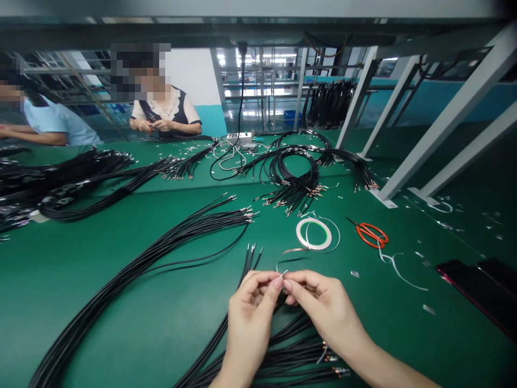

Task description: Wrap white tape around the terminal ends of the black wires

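Observation:
My left hand [252, 304] and my right hand [325, 302] meet at the front middle, both closed in a pinch. Between their fingertips is the end of a black cable [280, 303], its small silver tip [285, 273] poking out on top. The fingers hide most of that end. A narrow strip of tape [291, 250] curves from the white tape roll [299, 241] down toward my fingertips; whether they grip it I cannot make out. Under my hands lie several black cables [283, 355], some with silvery wrapped ends. Orange-handled scissors [371, 235] rest right of the roll.
A long cable bundle [133, 264] sweeps along the left. Coiled cables [297, 175] and a power strip [239, 138] lie farther back. Grey metal legs [440, 118] stand at the right near a dark phone-like object [476, 293]. Two people [167, 116] sit across the table.

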`<state>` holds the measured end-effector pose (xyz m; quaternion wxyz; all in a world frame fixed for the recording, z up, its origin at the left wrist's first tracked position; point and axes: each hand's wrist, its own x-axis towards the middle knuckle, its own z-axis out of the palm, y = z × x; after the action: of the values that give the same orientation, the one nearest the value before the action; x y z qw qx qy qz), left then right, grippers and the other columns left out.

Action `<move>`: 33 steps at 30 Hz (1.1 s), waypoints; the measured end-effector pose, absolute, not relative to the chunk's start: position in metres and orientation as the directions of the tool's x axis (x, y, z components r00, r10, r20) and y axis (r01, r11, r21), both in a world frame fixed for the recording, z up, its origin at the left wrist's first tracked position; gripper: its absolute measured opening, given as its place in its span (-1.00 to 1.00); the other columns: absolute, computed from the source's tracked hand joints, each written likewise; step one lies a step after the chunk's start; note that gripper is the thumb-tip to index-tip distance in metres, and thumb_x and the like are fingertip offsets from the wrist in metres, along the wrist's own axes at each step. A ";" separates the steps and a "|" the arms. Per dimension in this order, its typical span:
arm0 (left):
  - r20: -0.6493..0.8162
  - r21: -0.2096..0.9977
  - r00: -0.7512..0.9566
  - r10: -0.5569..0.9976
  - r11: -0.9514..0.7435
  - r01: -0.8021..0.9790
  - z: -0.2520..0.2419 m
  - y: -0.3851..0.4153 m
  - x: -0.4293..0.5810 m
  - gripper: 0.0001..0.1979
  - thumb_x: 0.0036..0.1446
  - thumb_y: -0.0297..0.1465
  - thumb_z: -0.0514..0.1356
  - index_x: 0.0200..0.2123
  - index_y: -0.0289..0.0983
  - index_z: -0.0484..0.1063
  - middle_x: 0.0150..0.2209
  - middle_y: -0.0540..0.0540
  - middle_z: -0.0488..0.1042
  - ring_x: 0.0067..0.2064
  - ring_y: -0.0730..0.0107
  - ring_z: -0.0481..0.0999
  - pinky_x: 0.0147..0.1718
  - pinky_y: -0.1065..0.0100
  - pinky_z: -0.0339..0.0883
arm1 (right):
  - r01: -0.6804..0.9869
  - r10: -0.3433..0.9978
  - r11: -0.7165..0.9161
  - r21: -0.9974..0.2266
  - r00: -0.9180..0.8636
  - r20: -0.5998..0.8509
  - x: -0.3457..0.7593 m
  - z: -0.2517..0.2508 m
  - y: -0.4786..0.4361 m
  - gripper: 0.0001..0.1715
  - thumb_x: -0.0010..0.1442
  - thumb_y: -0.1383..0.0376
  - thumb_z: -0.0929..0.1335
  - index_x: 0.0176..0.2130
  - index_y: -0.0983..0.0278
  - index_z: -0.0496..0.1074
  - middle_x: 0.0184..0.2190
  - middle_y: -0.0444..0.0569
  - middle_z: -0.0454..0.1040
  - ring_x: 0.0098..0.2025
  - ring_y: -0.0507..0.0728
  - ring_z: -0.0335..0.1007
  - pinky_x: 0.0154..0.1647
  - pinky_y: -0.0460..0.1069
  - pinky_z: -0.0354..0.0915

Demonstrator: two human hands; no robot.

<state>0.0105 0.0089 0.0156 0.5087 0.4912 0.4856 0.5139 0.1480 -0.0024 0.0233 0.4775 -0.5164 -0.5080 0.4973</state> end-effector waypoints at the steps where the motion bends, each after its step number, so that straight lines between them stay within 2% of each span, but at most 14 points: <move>1: -0.012 0.999 -0.004 1.000 0.012 -0.051 0.015 0.009 0.010 -0.85 0.04 -0.31 0.28 -0.36 -0.28 0.51 -0.41 -0.02 0.45 -0.43 0.49 0.44 -0.48 0.52 0.34 | 0.057 1.000 -0.024 -0.998 -0.008 -0.024 0.147 0.023 -0.003 -0.78 0.19 0.22 0.35 -0.22 0.28 0.53 -0.37 -0.02 0.57 -0.40 0.10 0.49 -0.37 -0.05 0.38; 6: -0.167 0.978 0.011 0.986 0.167 -0.127 0.014 0.013 0.009 -0.79 0.05 -0.26 0.27 -0.38 -0.31 0.47 -0.62 0.09 0.34 -0.60 0.65 0.26 -0.63 0.62 0.17 | 0.111 1.000 0.014 -0.994 0.008 0.015 0.145 0.017 -0.005 -0.80 0.19 0.21 0.35 -0.30 0.29 0.52 -0.45 -0.06 0.54 -0.46 0.07 0.44 -0.42 -0.07 0.33; 10: -0.225 0.958 0.073 0.972 0.234 -0.167 0.012 0.016 0.007 -0.77 -0.01 -0.29 0.32 -0.34 -0.33 0.49 -0.59 0.07 0.39 -0.58 0.63 0.34 -0.59 0.61 0.25 | 0.137 0.999 -0.005 -0.990 0.046 0.001 0.145 0.013 -0.003 -0.78 0.19 0.19 0.35 -0.34 0.30 0.50 -0.52 -0.09 0.49 -0.53 0.03 0.36 -0.50 -0.11 0.27; 13: -0.195 0.964 0.074 0.978 0.205 -0.171 0.009 0.017 0.004 -0.75 -0.06 -0.34 0.35 -0.28 -0.30 0.49 -0.47 0.02 0.47 -0.47 0.52 0.49 -0.44 0.51 0.41 | 0.138 0.999 -0.003 -0.990 0.043 0.003 0.145 0.014 -0.004 -0.79 0.19 0.20 0.34 -0.36 0.29 0.48 -0.55 -0.11 0.48 -0.55 0.01 0.32 -0.53 -0.13 0.24; 17: -0.106 0.990 0.034 0.994 0.109 -0.086 0.005 0.015 0.003 -0.85 0.01 -0.36 0.31 -0.33 -0.29 0.52 -0.40 -0.03 0.51 -0.37 0.42 0.56 -0.33 0.45 0.45 | 0.172 0.999 0.026 -0.985 0.027 0.031 0.145 0.018 -0.005 -0.83 0.19 0.25 0.33 -0.37 0.28 0.47 -0.51 -0.09 0.52 -0.53 0.01 0.31 -0.52 -0.12 0.22; 23: -0.136 0.988 0.044 0.990 0.138 -0.065 0.006 0.013 0.004 -0.85 0.05 -0.34 0.27 -0.33 -0.30 0.50 -0.44 -0.04 0.55 -0.43 0.43 0.56 -0.38 0.46 0.45 | 0.239 0.997 0.045 -0.970 0.043 0.057 0.146 0.020 -0.003 -0.83 0.18 0.27 0.34 -0.40 0.29 0.47 -0.54 -0.11 0.50 -0.56 -0.01 0.26 -0.54 -0.13 0.19; 29: -0.178 0.978 0.055 0.982 0.183 -0.097 0.010 0.014 0.006 -0.82 0.03 -0.33 0.28 -0.34 -0.34 0.49 -0.52 -0.04 0.55 -0.50 0.44 0.53 -0.45 0.47 0.43 | 0.249 0.998 0.032 -0.968 0.047 0.045 0.146 0.021 -0.005 -0.80 0.18 0.24 0.34 -0.42 0.29 0.47 -0.57 -0.13 0.46 -0.57 -0.02 0.21 -0.56 -0.14 0.15; 33: -0.195 0.969 0.073 0.978 0.203 -0.138 0.012 0.015 0.006 -0.80 0.01 -0.31 0.29 -0.38 -0.35 0.48 -0.59 -0.01 0.51 -0.55 0.47 0.49 -0.51 0.49 0.41 | 0.223 0.998 0.036 -0.974 0.038 0.046 0.146 0.022 -0.005 -0.80 0.19 0.25 0.34 -0.42 0.29 0.47 -0.56 -0.13 0.46 -0.56 -0.02 0.24 -0.55 -0.15 0.17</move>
<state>0.0064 0.0153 0.0123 0.5971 0.4241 0.4951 0.4674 0.1463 -0.0050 0.0221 0.4617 -0.5530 -0.5521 0.4197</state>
